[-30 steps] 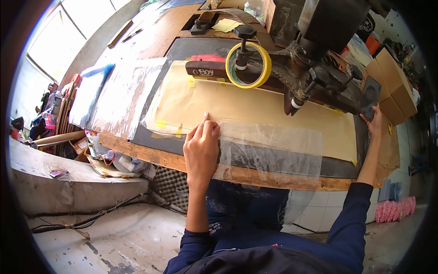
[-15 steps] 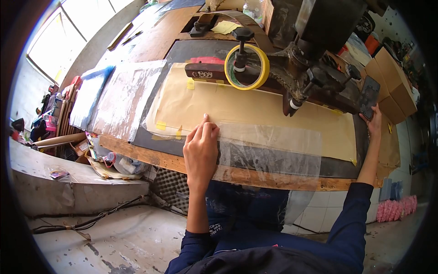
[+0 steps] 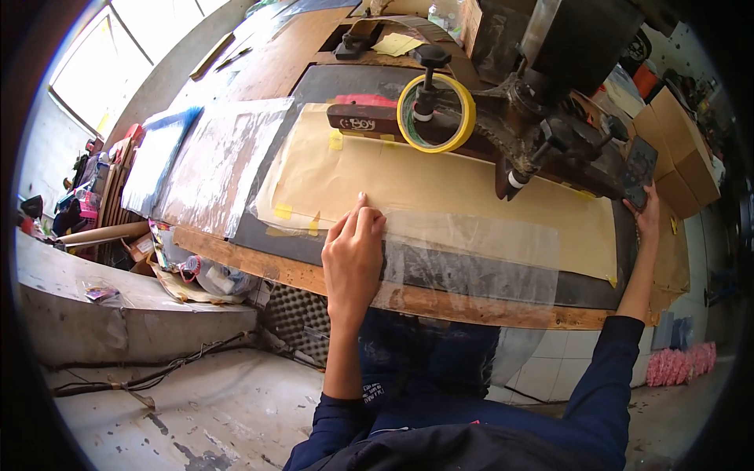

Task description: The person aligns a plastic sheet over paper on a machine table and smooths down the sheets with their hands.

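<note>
My left hand [image 3: 353, 255] pinches the upper left corner of a clear plastic sheet [image 3: 471, 263], its index finger reaching onto the tan paper [image 3: 440, 188]. The sheet lies over the paper's lower edge and hangs past the wooden table edge [image 3: 259, 265]. On the right, my right hand [image 3: 647, 212] is closed on a dark phone [image 3: 640, 165] beside the machine's bar. A yellow tape roll [image 3: 468, 118] hangs round a black knob [image 3: 430, 56] of the dark press bar [image 3: 353, 118], above the paper. Small yellow tape pieces stick to the paper.
Clear plastic sheets [image 3: 224, 161] and bluish ones [image 3: 157, 161] lie at the left of the table. The machine's dark column [image 3: 577, 43] rises at the upper right. An open cardboard box [image 3: 675, 149] stands at the right, with a pink bundle [image 3: 680, 364] on the floor.
The whole view has shifted slightly, placing the table items a little further right. Both hands keep their places and holds.
</note>
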Demonstrator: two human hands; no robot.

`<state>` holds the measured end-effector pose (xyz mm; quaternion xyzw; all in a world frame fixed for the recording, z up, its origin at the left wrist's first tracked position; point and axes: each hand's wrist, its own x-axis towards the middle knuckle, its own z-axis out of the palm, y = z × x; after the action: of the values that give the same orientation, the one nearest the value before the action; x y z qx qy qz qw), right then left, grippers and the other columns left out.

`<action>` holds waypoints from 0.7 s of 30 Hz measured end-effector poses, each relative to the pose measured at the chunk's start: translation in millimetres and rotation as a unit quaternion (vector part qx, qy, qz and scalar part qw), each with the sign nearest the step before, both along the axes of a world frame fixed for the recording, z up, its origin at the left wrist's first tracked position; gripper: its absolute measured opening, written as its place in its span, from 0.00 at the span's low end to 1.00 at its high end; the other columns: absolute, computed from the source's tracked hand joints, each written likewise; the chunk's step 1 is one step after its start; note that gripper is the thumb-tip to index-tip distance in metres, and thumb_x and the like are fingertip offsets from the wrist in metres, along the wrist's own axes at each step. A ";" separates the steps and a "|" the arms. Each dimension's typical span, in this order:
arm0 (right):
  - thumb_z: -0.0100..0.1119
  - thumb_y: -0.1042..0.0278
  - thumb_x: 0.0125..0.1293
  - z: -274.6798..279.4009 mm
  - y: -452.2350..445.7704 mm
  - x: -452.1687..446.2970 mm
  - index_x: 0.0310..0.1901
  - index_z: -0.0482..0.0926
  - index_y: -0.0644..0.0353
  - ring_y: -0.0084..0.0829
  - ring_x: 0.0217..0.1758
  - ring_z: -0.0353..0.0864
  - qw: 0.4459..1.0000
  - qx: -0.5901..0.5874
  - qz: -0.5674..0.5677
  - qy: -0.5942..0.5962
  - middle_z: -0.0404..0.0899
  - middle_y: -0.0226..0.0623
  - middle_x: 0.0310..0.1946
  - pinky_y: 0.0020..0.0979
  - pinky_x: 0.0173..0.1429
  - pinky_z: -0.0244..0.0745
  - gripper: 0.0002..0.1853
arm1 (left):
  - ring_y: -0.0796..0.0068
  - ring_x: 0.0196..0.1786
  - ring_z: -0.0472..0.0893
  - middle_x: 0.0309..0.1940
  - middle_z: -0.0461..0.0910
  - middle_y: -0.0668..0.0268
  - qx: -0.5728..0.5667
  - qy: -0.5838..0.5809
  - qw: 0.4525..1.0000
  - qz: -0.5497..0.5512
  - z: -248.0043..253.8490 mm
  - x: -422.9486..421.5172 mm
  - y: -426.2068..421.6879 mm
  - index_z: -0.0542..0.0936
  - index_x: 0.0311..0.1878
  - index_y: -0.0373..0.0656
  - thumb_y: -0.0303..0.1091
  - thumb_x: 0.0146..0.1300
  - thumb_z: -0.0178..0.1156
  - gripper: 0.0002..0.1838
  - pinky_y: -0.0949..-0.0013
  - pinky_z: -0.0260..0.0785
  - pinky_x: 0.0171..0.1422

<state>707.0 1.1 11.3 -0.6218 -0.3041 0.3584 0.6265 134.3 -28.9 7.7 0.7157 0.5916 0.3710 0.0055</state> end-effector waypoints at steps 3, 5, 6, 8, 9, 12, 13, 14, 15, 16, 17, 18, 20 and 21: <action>0.46 0.59 0.62 -4.0 0.5 5.4 0.64 0.61 0.46 0.32 0.52 0.76 1.000 0.005 -0.005 -0.006 0.70 0.31 0.56 0.36 0.42 0.81 0.27 | 0.56 0.42 0.81 0.44 0.81 0.58 0.008 0.005 1.000 -0.001 -0.8 -0.8 0.8 0.76 0.36 0.40 0.32 0.61 0.57 0.05 0.60 0.73 0.44; 0.48 0.56 0.62 -1.3 0.1 5.7 0.65 0.61 0.46 0.29 0.50 0.77 1.000 -0.004 -0.001 0.004 0.73 0.30 0.54 0.32 0.42 0.81 0.28 | 0.56 0.42 0.81 0.41 0.81 0.58 0.033 0.006 0.999 -0.009 -3.8 -1.7 2.1 0.76 0.39 0.41 0.31 0.61 0.57 0.06 0.60 0.73 0.44; 0.48 0.56 0.62 -3.4 2.5 11.4 0.65 0.61 0.46 0.29 0.50 0.77 1.000 -0.004 0.000 0.004 0.73 0.30 0.54 0.32 0.42 0.81 0.28 | 0.56 0.42 0.81 0.41 0.81 0.58 0.033 0.006 0.999 -0.008 -3.6 -1.6 2.2 0.76 0.39 0.41 0.31 0.61 0.57 0.06 0.60 0.73 0.44; 0.49 0.45 0.64 -11.4 7.9 29.4 0.63 0.66 0.48 0.22 0.43 0.78 0.997 -0.062 -0.031 0.022 0.76 0.26 0.50 0.24 0.35 0.77 0.28 | 0.56 0.42 0.81 0.40 0.81 0.58 0.035 0.009 0.999 -0.007 -3.1 -1.0 2.4 0.76 0.39 0.41 0.31 0.61 0.57 0.06 0.60 0.73 0.44; 0.49 0.45 0.64 -10.2 8.4 24.2 0.63 0.66 0.48 0.22 0.43 0.78 0.997 -0.061 -0.031 0.022 0.76 0.26 0.50 0.24 0.35 0.77 0.28 | 0.56 0.42 0.81 0.40 0.81 0.58 0.035 0.009 0.999 -0.007 -2.1 -0.5 1.4 0.76 0.39 0.41 0.31 0.61 0.57 0.06 0.60 0.73 0.44; 0.48 0.32 0.61 -7.2 10.3 8.6 0.60 0.70 0.52 0.15 0.35 0.74 0.975 -0.119 -0.161 -0.095 0.78 0.24 0.44 0.18 0.26 0.66 0.35 | 0.58 0.46 0.80 0.48 0.78 0.52 -0.028 -0.002 1.000 -0.012 0.4 -0.5 -0.8 0.73 0.35 0.38 0.31 0.63 0.54 0.06 0.61 0.69 0.54; 0.46 0.30 0.60 -9.5 11.0 14.6 0.57 0.72 0.52 0.17 0.34 0.74 0.978 -0.123 -0.134 -0.100 0.78 0.24 0.42 0.20 0.26 0.62 0.36 | 0.57 0.46 0.80 0.48 0.78 0.52 -0.023 -0.003 1.000 -0.013 -0.2 -0.5 -0.6 0.73 0.35 0.38 0.31 0.63 0.54 0.06 0.61 0.69 0.54; 0.44 0.27 0.60 -11.9 11.3 20.1 0.54 0.74 0.53 0.19 0.34 0.73 0.980 -0.127 -0.107 -0.106 0.78 0.24 0.40 0.21 0.26 0.58 0.36 | 0.57 0.46 0.80 0.48 0.78 0.51 -0.018 -0.004 1.000 -0.015 -0.4 -0.6 -0.4 0.73 0.35 0.38 0.31 0.63 0.54 0.06 0.61 0.69 0.54; 0.44 0.27 0.60 -11.1 10.3 18.3 0.54 0.74 0.53 0.19 0.34 0.73 0.980 -0.127 -0.108 -0.106 0.78 0.24 0.40 0.21 0.26 0.58 0.36 | 0.57 0.46 0.80 0.48 0.78 0.51 -0.018 -0.004 1.000 -0.016 -0.2 -0.9 -0.3 0.73 0.35 0.38 0.31 0.63 0.54 0.06 0.61 0.69 0.54; 0.42 0.27 0.60 -10.1 8.8 16.5 0.52 0.76 0.55 0.18 0.32 0.72 0.977 -0.131 -0.116 -0.125 0.78 0.25 0.39 0.21 0.25 0.56 0.37 | 0.57 0.46 0.80 0.48 0.78 0.51 -0.022 -0.009 1.000 -0.018 0.2 -1.0 -0.4 0.73 0.35 0.38 0.31 0.63 0.54 0.06 0.61 0.69 0.54; 0.41 0.27 0.61 -8.7 7.5 14.9 0.49 0.78 0.57 0.18 0.30 0.71 0.972 -0.134 -0.125 -0.145 0.79 0.26 0.37 0.21 0.24 0.54 0.37 | 0.57 0.45 0.80 0.48 0.78 0.51 -0.026 -0.015 0.999 -0.021 0.4 -1.0 -0.6 0.73 0.35 0.38 0.31 0.63 0.54 0.06 0.61 0.70 0.54; 0.41 0.27 0.61 -9.1 7.2 16.6 0.49 0.78 0.57 0.18 0.30 0.71 0.972 -0.134 -0.126 -0.145 0.79 0.26 0.37 0.21 0.24 0.54 0.37 | 0.57 0.45 0.80 0.48 0.78 0.51 -0.026 -0.015 0.999 -0.022 0.2 -1.1 -0.6 0.73 0.35 0.38 0.31 0.63 0.54 0.06 0.61 0.70 0.54; 0.40 0.28 0.62 -10.1 8.2 20.3 0.45 0.78 0.64 0.17 0.28 0.70 0.956 -0.121 -0.172 -0.206 0.79 0.30 0.34 0.21 0.25 0.56 0.39 | 0.56 0.45 0.80 0.48 0.78 0.50 -0.033 -0.014 0.999 -0.025 -0.6 -0.7 -0.6 0.73 0.35 0.39 0.31 0.63 0.54 0.06 0.60 0.70 0.53; 0.40 0.28 0.62 -16.7 9.9 29.1 0.45 0.78 0.64 0.17 0.28 0.70 0.956 -0.121 -0.173 -0.205 0.79 0.30 0.34 0.21 0.25 0.56 0.39 | 0.56 0.45 0.80 0.48 0.78 0.50 -0.033 -0.014 0.999 -0.026 -0.5 -0.7 -0.6 0.73 0.35 0.39 0.31 0.63 0.54 0.06 0.60 0.70 0.53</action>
<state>736.1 11.0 -5.5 -0.7963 -0.2682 0.1430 0.5230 133.6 -29.5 7.2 0.7253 0.5843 0.3610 0.0468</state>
